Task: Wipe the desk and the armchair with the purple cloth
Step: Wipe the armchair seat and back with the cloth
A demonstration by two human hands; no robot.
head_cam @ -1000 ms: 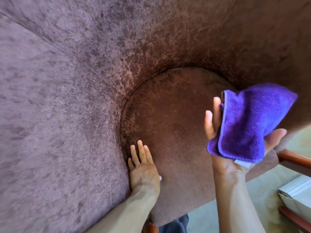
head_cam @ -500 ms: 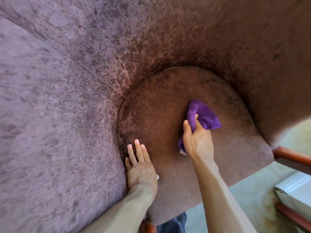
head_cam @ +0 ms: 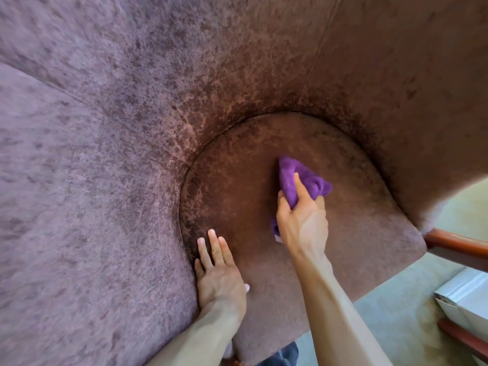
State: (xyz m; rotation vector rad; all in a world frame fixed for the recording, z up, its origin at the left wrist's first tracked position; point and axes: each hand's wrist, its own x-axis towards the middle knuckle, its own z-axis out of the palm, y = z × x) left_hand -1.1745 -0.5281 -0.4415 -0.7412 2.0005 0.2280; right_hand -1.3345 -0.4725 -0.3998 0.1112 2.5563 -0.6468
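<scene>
The armchair fills the view: a mottled brown-purple velvet back and side point(head_cam: 132, 128) curve around a rounded brown seat cushion point(head_cam: 356, 233). My right hand point(head_cam: 303, 223) presses the bunched purple cloth point(head_cam: 293, 180) down on the middle of the seat, fingers closed over it. Part of the cloth sticks out beyond my fingertips and a bit shows under my palm. My left hand point(head_cam: 219, 276) lies flat on the seat's left edge, fingers together against the armchair's inner side, holding nothing. The desk is out of view.
A reddish wooden rail point(head_cam: 456, 244) of the chair juts out at the right. Below it are a grey floor point(head_cam: 396, 313), a white box point(head_cam: 464, 294) and another red bar point(head_cam: 462, 336) at the lower right corner. Dark blue fabric point(head_cam: 282, 355) shows under the seat's front edge.
My right hand brought the cloth down from the air at the right onto the middle of the seat. The left hand stayed flat at the seat's left edge.
</scene>
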